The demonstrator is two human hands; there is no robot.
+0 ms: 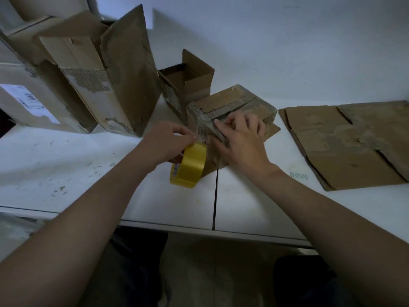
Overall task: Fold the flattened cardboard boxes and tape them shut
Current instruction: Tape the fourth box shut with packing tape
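Cardboard box (pixel 241 101) under right hand (pixel 242 141), left hand (pixel 167 140) holding tape roll (pixel 190 166), label (pixel 27 103) unreadable

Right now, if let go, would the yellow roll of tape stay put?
Probably not: the yellow roll of tape stands on its round edge, so may roll or tip. Its strand toward the brown cardboard box might tether it.

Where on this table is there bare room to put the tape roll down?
Bare table lies left of the tape roll, in front of the tall boxes. A narrower patch runs along the near edge beside the flat cardboard. The middle is crowded: left hand, right hand, small box.
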